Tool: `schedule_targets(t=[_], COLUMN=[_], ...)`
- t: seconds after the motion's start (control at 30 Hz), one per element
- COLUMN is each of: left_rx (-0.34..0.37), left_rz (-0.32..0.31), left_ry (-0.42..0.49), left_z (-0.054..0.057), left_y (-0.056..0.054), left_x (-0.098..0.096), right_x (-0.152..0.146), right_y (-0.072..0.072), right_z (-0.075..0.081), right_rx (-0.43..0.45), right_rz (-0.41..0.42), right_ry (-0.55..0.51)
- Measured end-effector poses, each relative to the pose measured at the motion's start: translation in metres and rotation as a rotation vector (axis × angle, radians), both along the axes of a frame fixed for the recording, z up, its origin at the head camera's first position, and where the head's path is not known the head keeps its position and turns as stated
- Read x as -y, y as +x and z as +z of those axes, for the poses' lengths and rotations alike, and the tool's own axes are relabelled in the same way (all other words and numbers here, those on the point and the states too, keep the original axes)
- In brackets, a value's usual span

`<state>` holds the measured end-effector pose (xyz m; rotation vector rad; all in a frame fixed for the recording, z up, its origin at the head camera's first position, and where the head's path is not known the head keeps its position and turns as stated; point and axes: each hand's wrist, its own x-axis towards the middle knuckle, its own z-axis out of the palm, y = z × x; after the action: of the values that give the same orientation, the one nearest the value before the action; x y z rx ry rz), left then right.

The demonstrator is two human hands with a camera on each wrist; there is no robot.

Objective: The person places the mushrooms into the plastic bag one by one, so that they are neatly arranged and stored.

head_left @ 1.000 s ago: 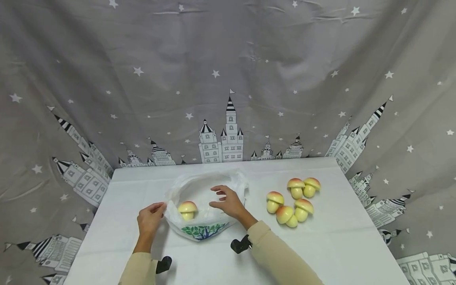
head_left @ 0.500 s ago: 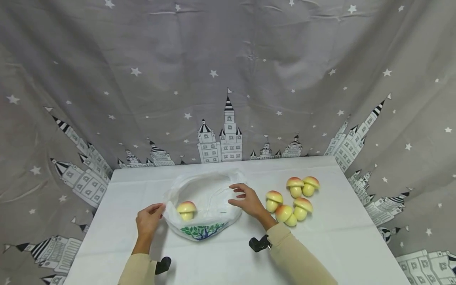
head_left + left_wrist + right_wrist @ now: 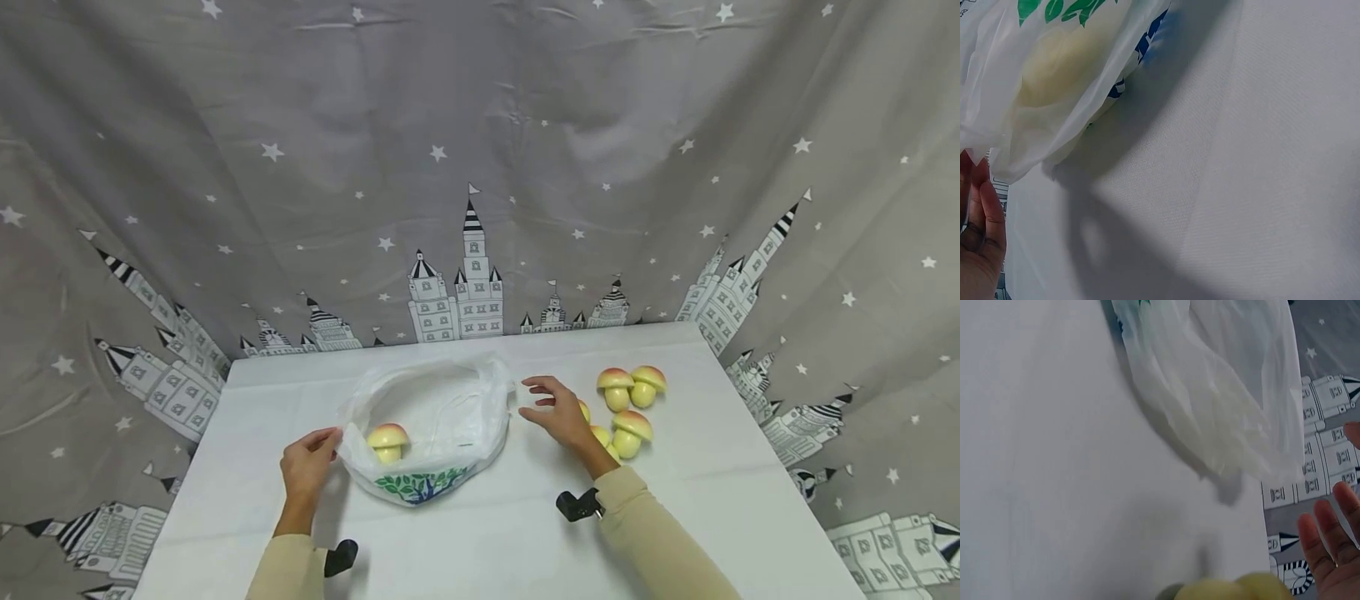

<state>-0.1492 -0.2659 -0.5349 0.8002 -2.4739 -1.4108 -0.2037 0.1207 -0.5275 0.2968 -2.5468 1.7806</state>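
A white plastic bag with a green and blue tree print lies on the table, its mouth spread wide. Inside, near its left side, sits one toy mushroom with a yellow stem and a red-yellow cap. My left hand pinches the bag's left rim; the left wrist view shows the fingertips at the plastic. Between the bag and a group of several similar mushrooms, my right hand is spread with nothing in it. It partly hides the nearest mushrooms in the head view.
A white-covered table carries everything. Behind it and at both sides hangs a grey curtain printed with stars and castles. Black wrist mounts stick out from both sleeves.
My right hand has come out from over the bag and moved right, to the near side of the mushroom group. My left hand keeps its pinch on the rim.
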Motion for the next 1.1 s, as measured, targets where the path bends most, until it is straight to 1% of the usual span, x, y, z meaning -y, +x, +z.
schedule_targets(t=[0.2,0.33,0.47,0.63,0.67,0.73,0.77,0.8,0.87,0.9,0.97,1.0,1.03,1.1], left_rx=[0.013,0.0,-0.022,-0.012,-0.011,-0.033,-0.031,-0.032,-0.032,-0.025,-0.006,-0.011,-0.013,-0.025], left_rz=[0.005,0.005,-0.009,-0.013,-0.009,-0.003,-0.006,-0.001,0.0,-0.003,-0.004,-0.002,-0.005,-0.01], left_ry=[0.003,0.003,0.012,0.02,0.022,-0.001,0.004,-0.011,-0.013,-0.009,0.015,0.011,0.028,0.029], left_z=[-0.001,-0.002,-0.002,-0.004,-0.009,-0.033,-0.035,-0.045,-0.047,-0.045,-0.022,-0.021,-0.01,-0.007], left_y=[0.0,-0.001,-0.001,-0.003,-0.005,-0.013,-0.014,-0.017,-0.017,-0.017,-0.01,-0.009,-0.005,-0.005], left_x=[-0.001,-0.001,-0.002,-0.001,0.001,0.012,0.013,0.018,0.018,0.017,0.007,0.005,0.001,-0.001], right_x=[-0.019,-0.031,-0.043,-0.052,-0.053,-0.055,-0.056,-0.057,-0.059,-0.06,-0.062,-0.063,-0.064,-0.065], right_y=[0.002,0.005,0.006,0.007,0.007,0.007,0.007,0.007,0.007,0.006,0.006,0.006,0.006,0.005], right_z=[-0.004,-0.008,-0.013,-0.014,-0.014,-0.013,-0.013,-0.013,-0.013,-0.014,-0.015,-0.015,-0.015,-0.017], right_rx=[-0.044,-0.071,-0.07,-0.063,-0.06,-0.049,-0.043,-0.037,-0.021,-0.014,-0.008,-0.002,0.004,0.014], right_rz=[-0.02,-0.036,-0.046,-0.057,-0.059,-0.068,-0.072,-0.072,-0.077,-0.078,-0.076,-0.074,-0.072,-0.064], right_ry=[0.037,0.047,0.03,0.048,0.056,0.064,0.068,0.071,0.076,0.08,0.094,0.1,0.105,0.119])
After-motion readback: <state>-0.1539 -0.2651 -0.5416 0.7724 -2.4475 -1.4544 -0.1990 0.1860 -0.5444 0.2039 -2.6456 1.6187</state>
